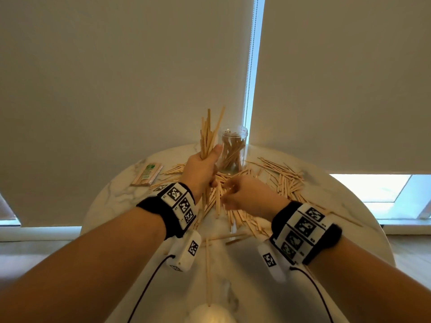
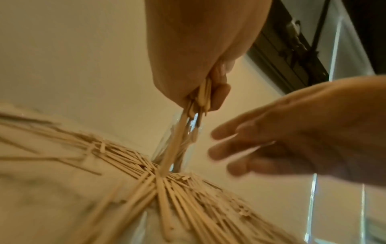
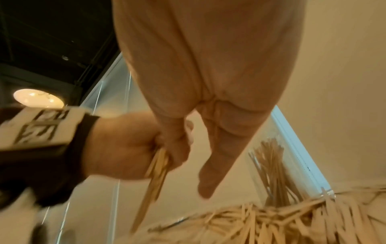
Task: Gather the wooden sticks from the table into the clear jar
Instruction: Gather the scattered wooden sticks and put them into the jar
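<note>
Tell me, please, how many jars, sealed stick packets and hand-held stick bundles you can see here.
Clear jar: 1
Sealed stick packet: 1
Stick bundle, held in the left hand: 1
Total: 3
Loose sticks on the table: too many to count.

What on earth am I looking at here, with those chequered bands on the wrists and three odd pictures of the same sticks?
There is no machine here: these are a person's two bare hands. The wristbands carry printed marker squares and small cameras. The big picture comes from a camera on the head, looking down. The other two come from the wrists, each looking along its hand. On the round marble table lie many loose wooden sticks, a clear jar with sticks inside, and a wrapped packet off to the left. The left hand grips a bundle of sticks upright beside the jar. The right hand hovers over the pile, its fingers loose and holding nothing.
</note>
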Tool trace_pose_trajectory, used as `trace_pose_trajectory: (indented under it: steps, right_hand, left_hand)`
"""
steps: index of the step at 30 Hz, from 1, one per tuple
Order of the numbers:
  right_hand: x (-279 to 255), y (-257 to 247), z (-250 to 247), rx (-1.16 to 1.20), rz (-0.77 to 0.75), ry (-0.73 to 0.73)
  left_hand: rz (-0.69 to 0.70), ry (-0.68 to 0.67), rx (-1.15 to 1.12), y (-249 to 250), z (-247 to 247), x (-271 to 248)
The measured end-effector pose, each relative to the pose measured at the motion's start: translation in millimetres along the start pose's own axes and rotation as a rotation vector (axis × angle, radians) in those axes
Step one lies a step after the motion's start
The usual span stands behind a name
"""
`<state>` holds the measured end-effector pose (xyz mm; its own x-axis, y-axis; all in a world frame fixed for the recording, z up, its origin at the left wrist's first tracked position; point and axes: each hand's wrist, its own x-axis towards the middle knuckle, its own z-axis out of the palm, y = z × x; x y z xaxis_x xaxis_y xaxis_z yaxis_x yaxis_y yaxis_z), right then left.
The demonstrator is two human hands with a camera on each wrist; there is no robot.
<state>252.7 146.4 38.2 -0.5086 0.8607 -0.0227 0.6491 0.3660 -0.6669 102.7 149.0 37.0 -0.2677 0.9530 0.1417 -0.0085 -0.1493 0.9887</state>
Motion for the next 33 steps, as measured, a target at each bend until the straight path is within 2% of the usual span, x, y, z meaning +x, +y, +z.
trace_pose_trajectory:
  steps: [4,6,8,11,12,15,16,17,19,21,23,27,33]
  right_hand:
    - [1.3,-14.8,-44.2,0.344,-0.055,0.377]
    - [6.2,-21.6,-62.0,0.352,-0.056,0.465]
    - [9.2,-25.8,-63.5,0.262,-0.093,0.402]
    - [14.3,-25.4,-42.6,0.170,-0.122,0.143]
    - [15.6,-23.0,-36.8,0.145,-0.126,0.137]
    - [16.4,-17.4,-37.3,0.101,-0.114,0.329]
    - [14.4,-16.9,-38.2,0.042,-0.114,0.343]
    - [11.6,-16.9,-36.9,-0.085,-0.131,0.301]
    - [8.4,-14.1,-26.8,-0.494,-0.168,0.175]
    - [5.5,-11.0,-18.0,-0.845,-0.238,0.141]
    - [8.1,-8.6,-18.4,-0.943,-0.269,0.146]
    - [9.9,-2.3,-19.9,-0.964,-0.303,0.135]
    - [8.4,9.6,-22.9,-0.926,-0.249,0.169]
  left_hand:
    - [0.047,-0.194,0.429,-6.5,-15.5,-10.3]
    - [0.048,-0.285,0.562,-6.9,-13.9,-19.2]
    - [0.065,-0.348,0.637,-5.6,-5.4,-26.0]
    - [0.031,-0.375,0.677,-4.9,8.5,-28.5]
    - [0.013,-0.379,0.690,-4.8,10.3,-27.5]
    - [0.029,-0.411,0.813,-6.4,10.0,-24.6]
    - [0.045,-0.429,0.860,-6.4,11.0,-24.5]
    - [0.072,-0.430,0.900,-6.3,11.8,-23.4]
    - [0.099,-0.436,0.949,-5.0,13.3,-20.7]
    - [0.085,-0.431,0.954,-5.2,12.5,-15.2]
    - [0.084,-0.421,0.977,-3.1,10.9,-12.4]
    - [0.065,-0.476,0.949,7.0,13.9,-11.6]
    - [0.032,-0.569,0.818,19.9,6.7,-6.6]
